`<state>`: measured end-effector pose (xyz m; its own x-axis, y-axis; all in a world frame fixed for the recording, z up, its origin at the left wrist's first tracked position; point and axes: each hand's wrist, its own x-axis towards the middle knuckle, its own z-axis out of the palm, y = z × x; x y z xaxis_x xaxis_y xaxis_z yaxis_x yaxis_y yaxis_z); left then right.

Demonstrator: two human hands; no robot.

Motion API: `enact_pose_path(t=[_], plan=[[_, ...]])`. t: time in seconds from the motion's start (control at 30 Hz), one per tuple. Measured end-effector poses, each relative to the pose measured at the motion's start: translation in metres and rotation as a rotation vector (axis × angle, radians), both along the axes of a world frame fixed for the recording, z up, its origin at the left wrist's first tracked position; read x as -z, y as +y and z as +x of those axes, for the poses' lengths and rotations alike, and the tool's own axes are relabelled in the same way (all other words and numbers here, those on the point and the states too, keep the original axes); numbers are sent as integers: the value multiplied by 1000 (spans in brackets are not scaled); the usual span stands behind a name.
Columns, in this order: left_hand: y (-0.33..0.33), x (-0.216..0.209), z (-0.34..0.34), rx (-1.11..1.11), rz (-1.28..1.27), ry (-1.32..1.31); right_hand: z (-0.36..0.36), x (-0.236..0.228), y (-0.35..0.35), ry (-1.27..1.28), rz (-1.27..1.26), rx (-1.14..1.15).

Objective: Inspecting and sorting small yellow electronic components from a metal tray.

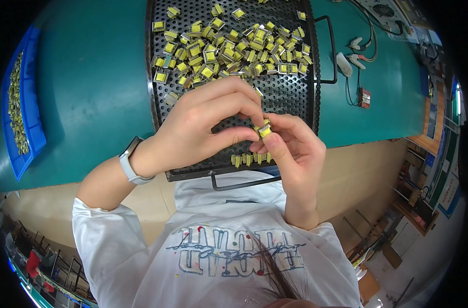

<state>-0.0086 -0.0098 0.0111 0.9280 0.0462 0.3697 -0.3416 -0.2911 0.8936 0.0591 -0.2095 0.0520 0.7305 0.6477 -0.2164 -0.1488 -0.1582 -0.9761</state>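
Note:
My left hand (203,123) and my right hand (290,149) meet over the near part of a black perforated metal tray (295,100). Between the fingertips of both hands sits a small yellow-taped component (264,130). A short row of the same components (250,159) lies on the tray just below my hands. Farther back on the tray is a loose heap of several yellow components (228,49). A pale grey watch (128,164) is on my left wrist.
The tray rests on a green table (90,92) and its wire handles stick out at the right (330,49) and the near edge (244,184). A blue bin (21,102) with components stands at the far left. Cables and clips (357,51) lie to the right.

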Motion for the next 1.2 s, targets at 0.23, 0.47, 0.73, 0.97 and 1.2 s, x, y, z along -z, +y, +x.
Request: enact_pose_path(t=[0.23,0.47,0.73,0.97,1.2], plan=[[-1,0,0,-9,17,-14,0,0,1,3,-10,5],[-1,-1,0,-36,21,-29,0,1,1,21,-12,13],[-1,-1,0,-40,34,-29,0,2,0,21,-6,22],[-3,1,0,-61,36,-36,0,4,-1,17,-8,19],[-3,2,1,-76,77,-80,-1,3,-1,-7,-30,27]])
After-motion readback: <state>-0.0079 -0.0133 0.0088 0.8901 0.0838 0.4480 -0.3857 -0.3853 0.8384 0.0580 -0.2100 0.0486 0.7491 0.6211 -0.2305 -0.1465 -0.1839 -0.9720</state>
